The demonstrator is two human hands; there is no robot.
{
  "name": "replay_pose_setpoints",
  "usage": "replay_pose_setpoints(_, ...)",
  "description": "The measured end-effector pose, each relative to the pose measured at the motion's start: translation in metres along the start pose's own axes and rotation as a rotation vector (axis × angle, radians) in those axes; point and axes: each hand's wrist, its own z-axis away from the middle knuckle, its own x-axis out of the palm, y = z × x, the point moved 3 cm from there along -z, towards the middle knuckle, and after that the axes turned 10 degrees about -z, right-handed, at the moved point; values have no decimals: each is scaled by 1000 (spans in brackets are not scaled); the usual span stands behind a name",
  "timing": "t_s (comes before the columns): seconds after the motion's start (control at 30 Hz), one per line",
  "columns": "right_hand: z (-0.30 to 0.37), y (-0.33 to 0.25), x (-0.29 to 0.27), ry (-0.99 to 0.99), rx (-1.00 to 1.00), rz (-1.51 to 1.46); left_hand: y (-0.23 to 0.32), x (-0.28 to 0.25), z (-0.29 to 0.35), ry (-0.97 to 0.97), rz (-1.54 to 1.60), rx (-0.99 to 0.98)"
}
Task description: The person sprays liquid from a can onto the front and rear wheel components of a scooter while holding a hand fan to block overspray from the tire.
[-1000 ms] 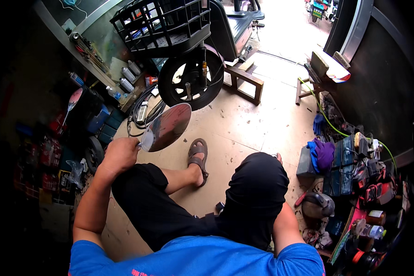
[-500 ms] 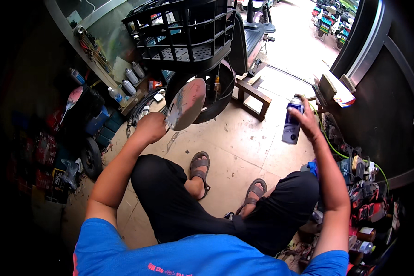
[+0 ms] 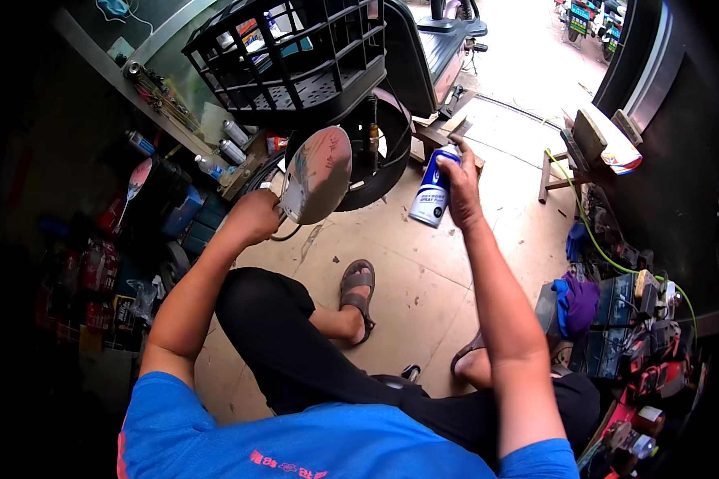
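My left hand (image 3: 256, 217) is closed at the lower left edge of an oval, paddle-like plate (image 3: 321, 172), pinkish on its upper part and grey below, with some marks on it. How the fingers grip it is partly hidden. In my right hand (image 3: 465, 185) is a blue and white spray can (image 3: 434, 191), leaning slightly, with a finger over its top. A stretch of floor separates can and plate. Just behind the plate stands a black wheel (image 3: 387, 164) under the black basket (image 3: 319, 88) of a scooter.
Spray cans (image 3: 233, 132) and a plastic bottle (image 3: 209, 166) stand along the left wall. A similar oval piece on a stem (image 3: 139, 177) is at the left. On the right are a small wooden stool (image 3: 553, 177), a green hose (image 3: 591, 254), a purple cloth (image 3: 579, 303) and cluttered tools.
My right hand has brought the spray can leftward and up, nearer the plate, and its label now faces me brightly. The plate is still in my left hand. My right knee has swung outward.
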Motion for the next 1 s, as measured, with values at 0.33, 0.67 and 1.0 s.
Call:
replay_pose_setpoints(0.33, 42, 95, 16, -48, 299, -782, 12, 23, 21, -19, 40, -229)
replay_pose_setpoints(0.67, 2, 106, 13, -130, 377, -553, 50, -2, 28, -30, 2, -372)
replay_pose_setpoints(1.0, 5, 129, 6, -15, 204, -204, 48, 16, 35, -17, -25, -382)
